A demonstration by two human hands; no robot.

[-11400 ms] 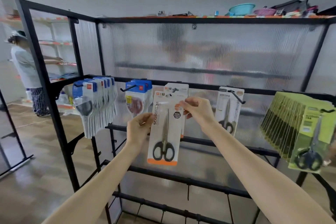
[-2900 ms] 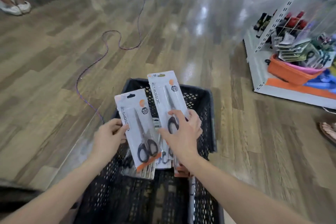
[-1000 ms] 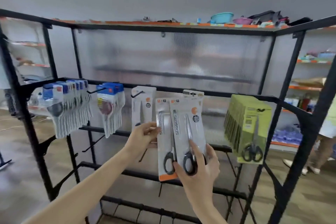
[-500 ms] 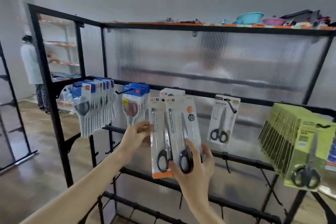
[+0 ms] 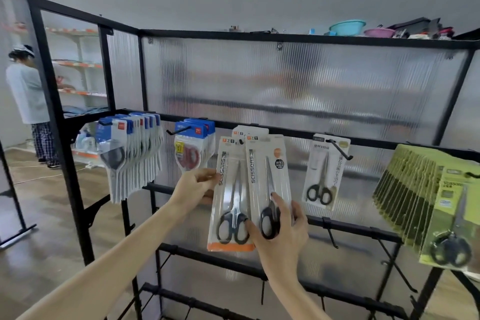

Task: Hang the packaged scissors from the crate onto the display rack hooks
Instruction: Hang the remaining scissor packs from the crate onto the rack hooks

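Your left hand (image 5: 196, 186) pinches the left edge of one scissors pack (image 5: 230, 195), and your right hand (image 5: 279, 228) grips the low end of a second pack (image 5: 270, 179) that overlaps it, fingers curled over the black handles. A few seconds ago both packs were over the crate; now you have brought them up to the rack (image 5: 285, 135), and in the last half second their tops have risen to the middle rail. That puts you at the hanging step. The left pack's hole sits near the hook (image 5: 241, 141), in front of a pack already hanging; whether the hook has entered it you cannot tell. Neighbouring packs (image 5: 324, 171) hang just right, a green stack (image 5: 426, 205) at the rack's right edge.
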